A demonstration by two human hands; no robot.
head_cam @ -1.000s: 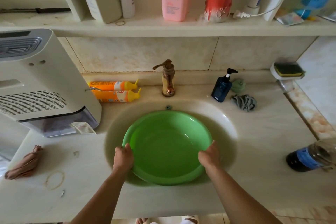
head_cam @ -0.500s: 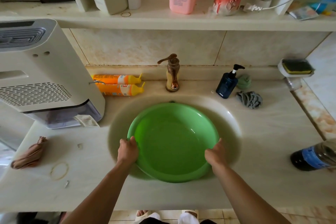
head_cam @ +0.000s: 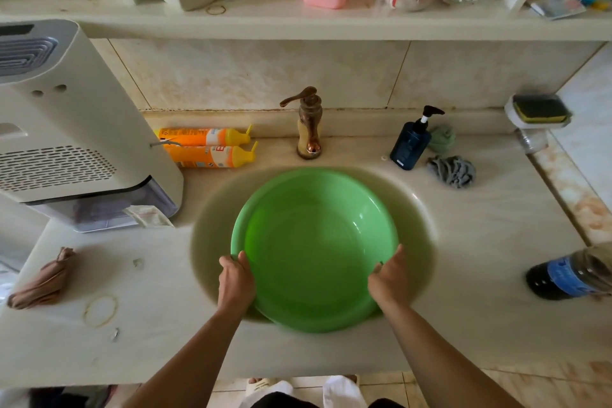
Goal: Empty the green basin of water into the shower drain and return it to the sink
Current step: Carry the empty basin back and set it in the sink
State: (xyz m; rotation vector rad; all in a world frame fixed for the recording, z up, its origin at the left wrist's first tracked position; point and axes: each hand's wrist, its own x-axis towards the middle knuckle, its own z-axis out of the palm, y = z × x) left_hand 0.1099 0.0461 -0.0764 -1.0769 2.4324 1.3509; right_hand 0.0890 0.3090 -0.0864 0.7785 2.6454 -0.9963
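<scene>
The pale stone counter [head_cam: 480, 258] fills the view, its oval sink [head_cam: 420, 209] sunk in the middle, a tiled back wall and a laden shelf [head_cam: 298, 25] beyond the fingertips. Out past the left hand's knuckles stands a white appliance [head_cam: 66, 129]; two orange bottles [head_cam: 208, 147] lie between it and the brass tap [head_cam: 308, 124], which rises straight ahead of both sets of fingers.

The green basin [head_cam: 314, 248] sits in the sink bowl, its near edge overhanging the sink's front lip. The left hand [head_cam: 235, 281] and right hand [head_cam: 388, 276] clamp opposite sides of its near rim, fingers curled over the edge and pressed together, thumbs hidden. A matched two-sided hold likely keeps the basin level so water does not slop; whether water is inside I cannot tell.

Beyond the right fingers are a blue pump bottle [head_cam: 412, 142] and a grey cloth [head_cam: 452, 170]; outside the right wrist lies a dark bottle [head_cam: 569, 273]. Outside the left wrist lie a brown rag [head_cam: 44, 280] and a rubber band [head_cam: 100, 310].
</scene>
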